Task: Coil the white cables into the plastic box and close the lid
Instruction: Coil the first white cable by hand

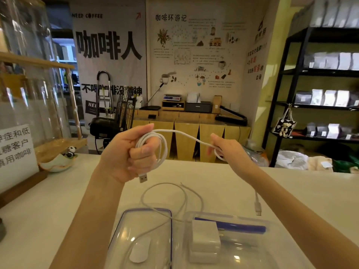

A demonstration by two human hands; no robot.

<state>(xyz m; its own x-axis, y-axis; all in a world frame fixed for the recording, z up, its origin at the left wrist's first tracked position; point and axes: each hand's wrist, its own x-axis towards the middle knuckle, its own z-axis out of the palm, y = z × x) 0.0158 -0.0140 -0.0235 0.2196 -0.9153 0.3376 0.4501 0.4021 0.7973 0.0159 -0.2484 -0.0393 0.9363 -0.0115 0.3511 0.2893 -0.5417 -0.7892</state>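
My left hand grips a coil of white cable raised above the counter, and the cable's USB plug hangs below the fist. From the coil a strand runs right to my right hand, which pinches it; its far end with a small connector dangles down. A second white cable lies in loose loops on the counter, trailing to the clear plastic box. Inside the box sit a white charger and a blue pen. The clear lid with a blue rim lies left of the box.
A white counter carries the box. A sign board and a green dish with a panda figure stand at the left, under a glass and wood stand. A black shelf with bags is at the far right.
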